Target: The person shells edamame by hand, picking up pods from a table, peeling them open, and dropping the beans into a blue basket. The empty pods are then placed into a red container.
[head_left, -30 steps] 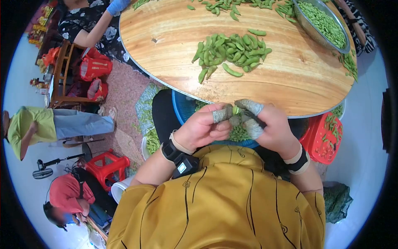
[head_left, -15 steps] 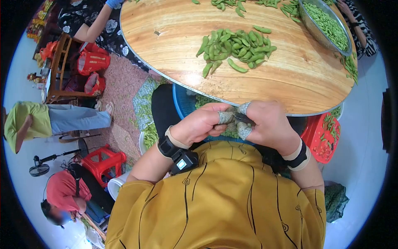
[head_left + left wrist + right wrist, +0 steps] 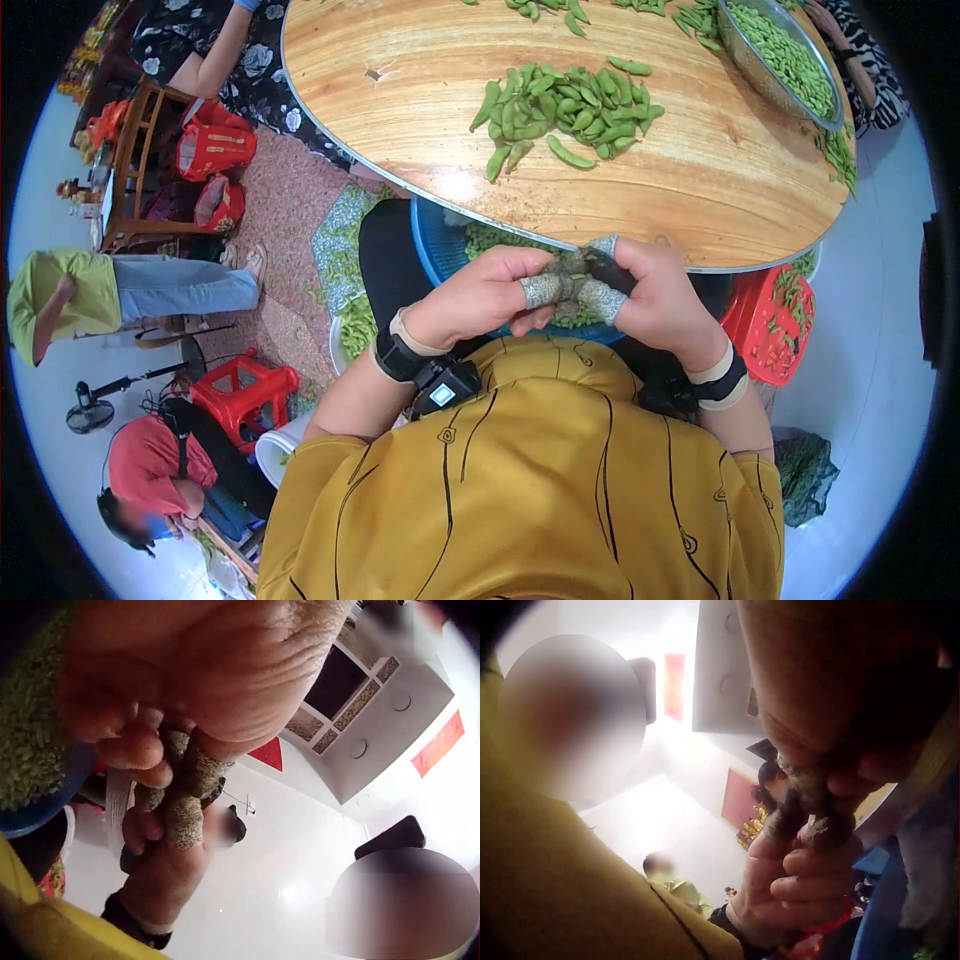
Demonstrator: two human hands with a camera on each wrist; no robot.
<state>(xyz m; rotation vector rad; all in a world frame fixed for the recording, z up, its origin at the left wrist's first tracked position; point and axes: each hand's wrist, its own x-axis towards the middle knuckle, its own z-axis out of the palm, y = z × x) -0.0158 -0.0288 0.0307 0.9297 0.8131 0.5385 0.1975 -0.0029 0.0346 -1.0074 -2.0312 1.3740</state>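
In the head view the left hand (image 3: 490, 292) and right hand (image 3: 662, 298) meet fingertip to fingertip just below the table's near edge. Grey-green wraps cover the thumb and a finger of each. Both pinch a small green pod (image 3: 574, 284), mostly hidden by the fingertips. Something dark lies along the right fingers. The left wrist view has the left hand (image 3: 187, 675) close up, its wrapped tips touching the right hand (image 3: 169, 862); the pod cannot be made out there. A pile of green pods (image 3: 575, 108) lies on the wooden table (image 3: 400, 120).
Under the hands is a blue basin (image 3: 432, 245) of shelled beans. A metal bowl (image 3: 735, 50) of beans stands at the table's right. A red basket (image 3: 765, 345) is at lower right, a red stool (image 3: 235, 385) at left. Other people are around.
The green bean seen between the fingertips a second ago is now mostly covered. The hands have closed together; the right fingers have shifted. The pile on the table looks the same.
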